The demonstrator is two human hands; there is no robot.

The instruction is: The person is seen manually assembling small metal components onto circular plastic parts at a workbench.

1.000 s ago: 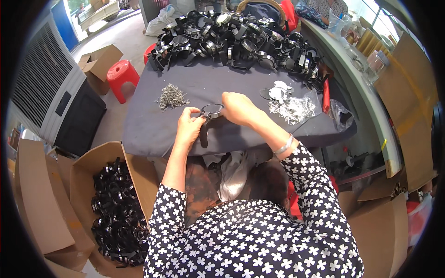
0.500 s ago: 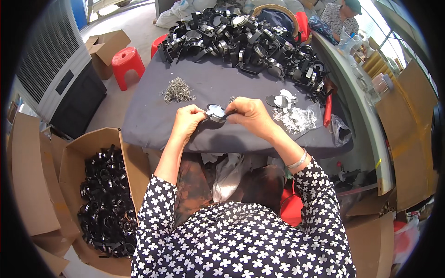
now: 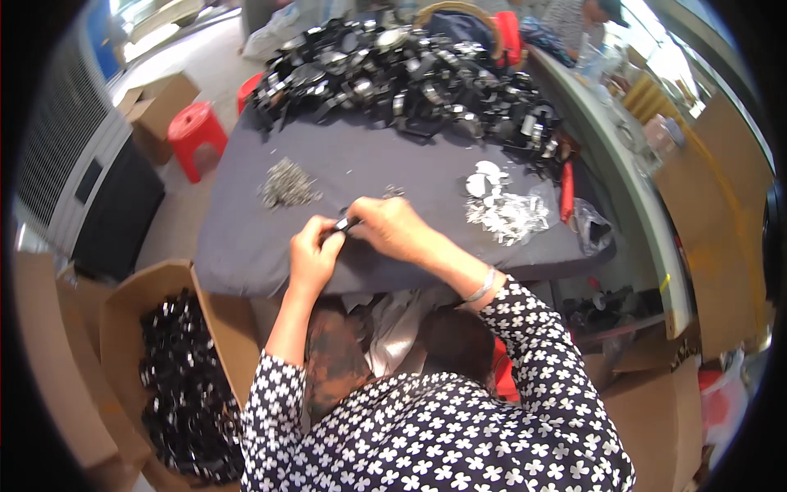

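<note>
Over the near part of the dark grey cloth-covered table (image 3: 344,168), a small watch (image 3: 343,224) is turned edge-on between my two hands. My left hand (image 3: 314,252) pinches it from the left, thumb and fingers closed. From the right, my right hand (image 3: 395,230) grips its other side, fingers bent over it. Most of the watch is hidden by my fingers, and the picture is slightly blurred. Just beyond my left hand lies a heap of small metal pieces (image 3: 288,183). A few more bits (image 3: 394,191) sit past my right hand.
A large pile of black-strapped watches (image 3: 402,78) covers the table's far side. White plastic pieces (image 3: 508,217) lie at right by a clear bag (image 3: 592,225). A cardboard box (image 3: 225,316) of watches stands lower left, a red stool (image 3: 197,135) behind. Another person (image 3: 566,25) sits far right.
The watch has been turned from face-up to edge-on. Both hands have come closer together around it. The whole view has shifted slightly.
</note>
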